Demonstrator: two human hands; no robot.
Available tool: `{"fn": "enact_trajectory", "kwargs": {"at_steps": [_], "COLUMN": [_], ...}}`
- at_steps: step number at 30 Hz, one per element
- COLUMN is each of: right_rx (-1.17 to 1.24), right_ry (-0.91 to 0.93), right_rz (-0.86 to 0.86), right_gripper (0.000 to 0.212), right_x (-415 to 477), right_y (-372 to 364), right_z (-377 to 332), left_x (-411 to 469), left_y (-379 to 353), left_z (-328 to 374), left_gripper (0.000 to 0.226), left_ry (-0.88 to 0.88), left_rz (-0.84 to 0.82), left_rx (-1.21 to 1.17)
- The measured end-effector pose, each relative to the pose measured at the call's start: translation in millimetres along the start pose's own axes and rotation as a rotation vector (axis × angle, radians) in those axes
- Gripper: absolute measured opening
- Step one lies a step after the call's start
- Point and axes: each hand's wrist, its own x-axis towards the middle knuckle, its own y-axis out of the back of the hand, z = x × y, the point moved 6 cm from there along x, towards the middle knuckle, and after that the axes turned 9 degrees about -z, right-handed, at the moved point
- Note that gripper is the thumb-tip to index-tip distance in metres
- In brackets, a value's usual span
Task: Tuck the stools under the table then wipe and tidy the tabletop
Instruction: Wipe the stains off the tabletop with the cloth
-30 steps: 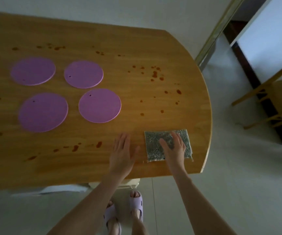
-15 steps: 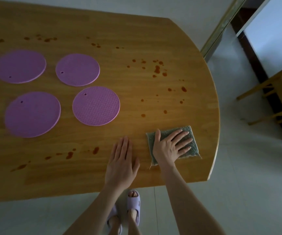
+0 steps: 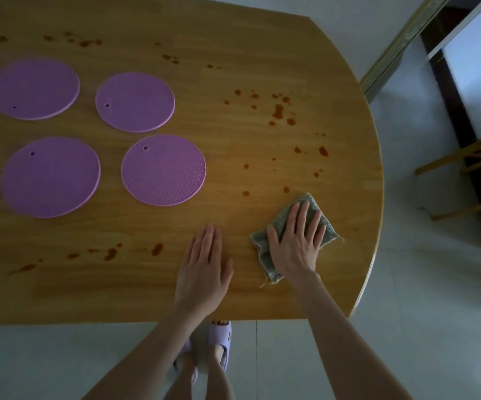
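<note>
A grey-green cloth (image 3: 328,223) lies on the wooden table (image 3: 262,62) near its front right edge. My right hand (image 3: 297,241) presses flat on the cloth, fingers straight and spread. Just to its left, my left hand (image 3: 204,269) rests flat on the bare wood. Reddish-brown stains (image 3: 278,111) dot the table beyond the cloth, and more stains (image 3: 109,254) run along the front edge left of my left hand. Several round purple mats (image 3: 163,170) lie in two rows on the left half of the table.
A wooden stool (image 3: 470,180) stands on the tiled floor at the right, apart from the table. A dark door frame (image 3: 447,82) and a metal strip run behind it. My feet in lilac slippers (image 3: 219,339) are below the table's front edge.
My right hand has gone from fingertips on the cloth to pressing flat on it, and has turned and pushed it a little away from me toward the stains. My left hand has stayed put.
</note>
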Motion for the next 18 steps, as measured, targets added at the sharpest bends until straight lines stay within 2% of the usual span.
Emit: {"fn": "enact_trajectory", "kwargs": {"at_steps": [4,6,10,14,18], "right_rx": [0.199,0.201,0.121,0.137,0.000], "right_ry": [-0.208,-0.223,-0.120,-0.092,0.210], "right_rz": [0.044,0.076,0.081,0.046,0.026], "right_gripper": [0.073,0.066,0.059,0.059,0.065], "right_x": [6,3,6,55,55], "right_y": [-1,-2,0,22,18], "right_z": [-27,-30,-10,-7,-53], "left_x": [13,14,14,15,15], "left_y": [1,-2,-5,-4,-5], "left_z": [0,0,-1,-1,-2], "left_gripper": [0.068,0.070,0.066,0.063,0.063], "left_ry": [0.029,0.026,0.021,0.016,0.011], "left_rz": [-0.010,-0.021,-0.006,0.002,0.000], "left_rx": [-0.001,0.010,0.032,-0.007,-0.019]}}
